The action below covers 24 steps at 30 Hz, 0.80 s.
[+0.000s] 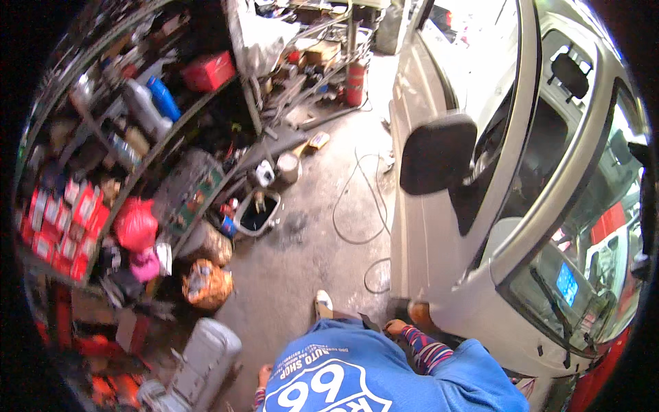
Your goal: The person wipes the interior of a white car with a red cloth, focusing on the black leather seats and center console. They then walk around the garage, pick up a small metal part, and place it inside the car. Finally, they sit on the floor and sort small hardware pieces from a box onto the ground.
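My right hand (395,327) hangs low beside my blue shirt (329,355), close to the front side of a light-coloured vehicle (453,298). Its fingers look curled. A small dark flat piece (368,322) shows between it and the shirt; whether the hand holds it is unclear. Only a bit of my left hand (264,373) appears past the shirt's left edge, its fingers mostly hidden. Near that hand lies a large grey metal part (206,355). One light-toed shoe (323,298) is visible on the concrete floor (278,278).
On the right, the vehicle's door (417,226) and black side mirror (437,154) jut out. A thin hose or cable (355,242) loops over the floor. Crowded shelves (154,149) line the left, with a fluid-filled tub (257,213) and an orange bag (207,283) below. Farther off stands a red cylinder (355,85).
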Available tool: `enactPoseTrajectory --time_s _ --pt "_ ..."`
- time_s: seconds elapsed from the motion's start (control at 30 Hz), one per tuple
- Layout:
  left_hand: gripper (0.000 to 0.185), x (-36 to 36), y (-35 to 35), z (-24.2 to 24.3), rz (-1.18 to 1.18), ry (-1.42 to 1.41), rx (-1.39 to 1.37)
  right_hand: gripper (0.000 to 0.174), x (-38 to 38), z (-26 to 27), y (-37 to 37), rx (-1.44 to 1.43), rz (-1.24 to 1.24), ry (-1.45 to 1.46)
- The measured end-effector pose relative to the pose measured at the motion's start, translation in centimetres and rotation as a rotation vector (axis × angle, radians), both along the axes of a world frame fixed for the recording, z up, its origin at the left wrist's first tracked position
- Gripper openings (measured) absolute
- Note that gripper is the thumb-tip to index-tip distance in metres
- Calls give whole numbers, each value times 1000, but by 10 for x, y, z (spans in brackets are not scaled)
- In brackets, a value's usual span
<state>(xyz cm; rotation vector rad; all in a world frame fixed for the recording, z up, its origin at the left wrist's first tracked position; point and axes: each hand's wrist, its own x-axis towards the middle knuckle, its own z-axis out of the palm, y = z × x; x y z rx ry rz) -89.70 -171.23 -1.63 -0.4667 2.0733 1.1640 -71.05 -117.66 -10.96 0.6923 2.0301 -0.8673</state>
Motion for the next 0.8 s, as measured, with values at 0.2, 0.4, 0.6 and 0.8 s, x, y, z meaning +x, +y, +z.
enactPoseTrajectory --time_s 0.2,0.4,0.6,0.8 --pt "33 -166 49 9 -139 -65 -120 42 -183 41 54 -109 -559 10" --pt "42 -347 132 1 -279 -67 -157 42 -335 73 87 -182 -933 417" --pt "51 -560 210 -3 -445 -17 -144 26 -356 54 88 173 -736 -15" --pt "36 -747 337 -2 -551 101 -98 37 -348 17 89 -154 -972 -44"
